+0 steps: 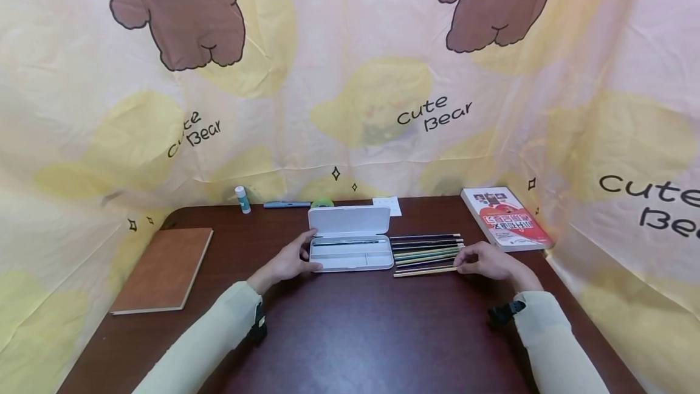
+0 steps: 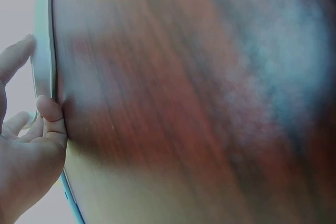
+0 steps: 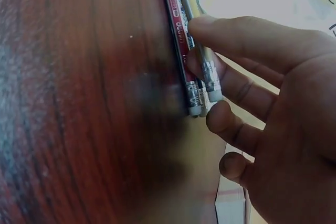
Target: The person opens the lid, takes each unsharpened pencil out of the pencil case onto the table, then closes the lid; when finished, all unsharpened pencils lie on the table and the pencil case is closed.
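Observation:
A white pencil case (image 1: 339, 264) lies on the table with its lid (image 1: 349, 222) raised at the back. One dark pencil (image 1: 350, 242) is in its long rear compartment; the front compartments show bare. My left hand (image 1: 287, 260) grips the case's left end, thumb at the front corner and fingers farther back; in the left wrist view the case's side (image 2: 44, 51) is between them. Right of the case, several pencils (image 1: 426, 254) lie side by side. There my right hand (image 1: 487, 262) pinches a yellowish pencil (image 3: 211, 77) near its eraser end, beside a red pencil (image 3: 178, 30).
A brown notebook (image 1: 164, 269) lies at the left, a red-and-white book (image 1: 508, 217) at the back right. Along the back are a glue stick (image 1: 243, 199), a blue pen (image 1: 287, 204), a green roll of tape (image 1: 322, 203) and a white paper (image 1: 388, 204). A printed curtain (image 1: 350, 108) surrounds the table.

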The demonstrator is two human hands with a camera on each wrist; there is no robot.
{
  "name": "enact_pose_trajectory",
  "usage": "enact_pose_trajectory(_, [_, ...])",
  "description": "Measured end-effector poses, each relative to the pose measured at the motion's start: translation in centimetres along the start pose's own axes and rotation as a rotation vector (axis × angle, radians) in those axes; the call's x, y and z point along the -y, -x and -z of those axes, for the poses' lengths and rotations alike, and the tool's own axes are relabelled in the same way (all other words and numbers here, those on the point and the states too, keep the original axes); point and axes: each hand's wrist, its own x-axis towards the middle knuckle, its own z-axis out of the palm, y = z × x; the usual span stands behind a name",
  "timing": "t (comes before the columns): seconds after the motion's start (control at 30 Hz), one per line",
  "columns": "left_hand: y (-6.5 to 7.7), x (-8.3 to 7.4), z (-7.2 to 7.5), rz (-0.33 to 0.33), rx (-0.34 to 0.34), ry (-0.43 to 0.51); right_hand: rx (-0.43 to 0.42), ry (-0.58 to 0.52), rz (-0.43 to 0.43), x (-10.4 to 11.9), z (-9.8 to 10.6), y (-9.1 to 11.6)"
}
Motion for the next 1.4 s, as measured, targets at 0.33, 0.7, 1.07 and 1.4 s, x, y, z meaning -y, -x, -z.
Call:
enact_pose_trajectory(0.33, [-0.1,0.3,-0.1,-0.001,-0.003,0.005,-0.087,0.03,-0.041,0.2,-0.4,-0.3])
enact_pose_trajectory(0.7, [0.1,0.1,-0.1,0.001,-0.006,-0.002,-0.126,0.05,-0.092,0.2,-0.8,-0.6])
enact_pose_trajectory(1.07, [0.0,0.1,-0.1,-0.003,-0.004,0.002,-0.143,0.035,-0.091,1.1,-0.6,-1.1])
enact_pose_trajectory(1.4, [0.0,0.1,0.0,-0.007,0.001,0.013,-0.174,0.008,0.022,4.2,-1.0,-3.4])
